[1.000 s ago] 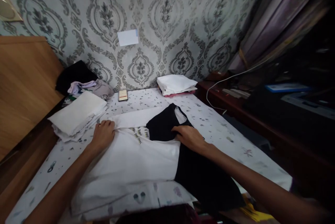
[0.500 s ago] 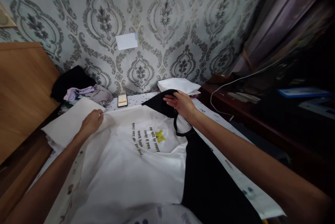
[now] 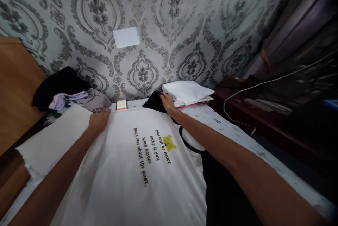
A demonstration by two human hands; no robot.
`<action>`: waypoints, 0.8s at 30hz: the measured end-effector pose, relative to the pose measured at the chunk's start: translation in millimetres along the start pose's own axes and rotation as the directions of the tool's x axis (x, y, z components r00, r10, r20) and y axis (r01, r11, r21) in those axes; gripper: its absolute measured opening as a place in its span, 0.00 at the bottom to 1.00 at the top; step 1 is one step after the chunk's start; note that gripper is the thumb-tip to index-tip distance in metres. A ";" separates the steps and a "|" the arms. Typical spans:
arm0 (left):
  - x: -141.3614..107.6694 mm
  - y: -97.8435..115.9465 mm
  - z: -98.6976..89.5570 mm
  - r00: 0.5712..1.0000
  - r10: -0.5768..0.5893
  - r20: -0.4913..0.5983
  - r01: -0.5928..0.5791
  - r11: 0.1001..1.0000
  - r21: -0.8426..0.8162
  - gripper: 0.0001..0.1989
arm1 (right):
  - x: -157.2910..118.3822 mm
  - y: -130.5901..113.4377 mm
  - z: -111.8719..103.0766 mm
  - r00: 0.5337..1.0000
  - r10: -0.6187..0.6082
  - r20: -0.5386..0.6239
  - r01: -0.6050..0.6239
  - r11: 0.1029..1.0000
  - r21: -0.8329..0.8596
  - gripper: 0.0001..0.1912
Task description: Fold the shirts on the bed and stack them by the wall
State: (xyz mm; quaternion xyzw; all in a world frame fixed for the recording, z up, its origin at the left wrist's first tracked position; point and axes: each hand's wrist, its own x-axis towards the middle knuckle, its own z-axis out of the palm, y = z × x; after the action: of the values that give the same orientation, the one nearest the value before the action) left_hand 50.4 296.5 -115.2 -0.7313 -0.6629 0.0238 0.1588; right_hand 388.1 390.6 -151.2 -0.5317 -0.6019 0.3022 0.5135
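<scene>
A white shirt with black sleeves, printed words and a yellow bear lies spread over the patterned sheet, its collar toward the right. My left hand is closed on the shirt's far left edge, beside a folded white cloth. My right hand is closed on the black far sleeve, near a stack of folded white cloth. The black-trimmed collar lies partly under my right forearm. The near black sleeve reaches the bottom edge of the view.
Left stand a wooden panel, piled clothes and folded white cloth. A phone-like object lies by the wall. White folded cloth and a cable over a dark red ledge are right.
The shirt has been pulled flatter and its print shows fully. Both hands are lower toward the sheet, the right one further left. The view has shifted closer to the wall.
</scene>
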 end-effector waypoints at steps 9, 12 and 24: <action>-2.9 29.7 22.0 0.984 0.141 -0.108 -0.146 0.989 -0.034 0.19 | -47.6 15.8 -36.0 0.996 -0.026 0.091 0.038 0.990 -0.133 0.24; 5.0 68.5 6.0 0.967 0.204 -0.153 -0.244 0.917 -0.317 0.17 | -79.5 9.1 -90.3 0.997 -0.021 0.078 0.052 0.902 -0.428 0.18; 65.9 293.8 -45.2 0.770 0.638 -0.004 -0.516 0.618 -0.593 0.15 | -243.2 -17.1 -176.6 0.933 0.360 0.011 -0.237 0.638 -0.733 0.10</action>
State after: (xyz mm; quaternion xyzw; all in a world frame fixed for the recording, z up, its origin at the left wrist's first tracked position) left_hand 352.1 331.0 -138.3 -0.9116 -0.3797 -0.0464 -0.1502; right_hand 525.8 122.9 -156.6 -0.7567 -0.6131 0.1632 0.1574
